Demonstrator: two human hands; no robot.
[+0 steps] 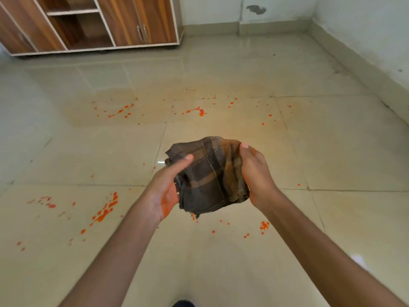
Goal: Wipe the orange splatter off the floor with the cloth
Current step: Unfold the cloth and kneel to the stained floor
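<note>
A dark brown checked cloth (210,173), folded into a thick wad, is held in the air above the floor. My left hand (164,189) grips its left side, thumb on top. My right hand (254,173) grips its right edge. Orange splatter dots the beige tiled floor (332,151). One large patch of splatter (105,210) lies to the lower left, a small patch (264,226) to the lower right, and scattered drops (200,111) lie farther ahead. The cloth hides a few drops beneath it.
A wooden cabinet (93,23) with open shelves and a door stands at the back left. White walls with a skirting board (365,69) close the room at the back and right. A dark shoe tip (183,303) shows at the bottom edge.
</note>
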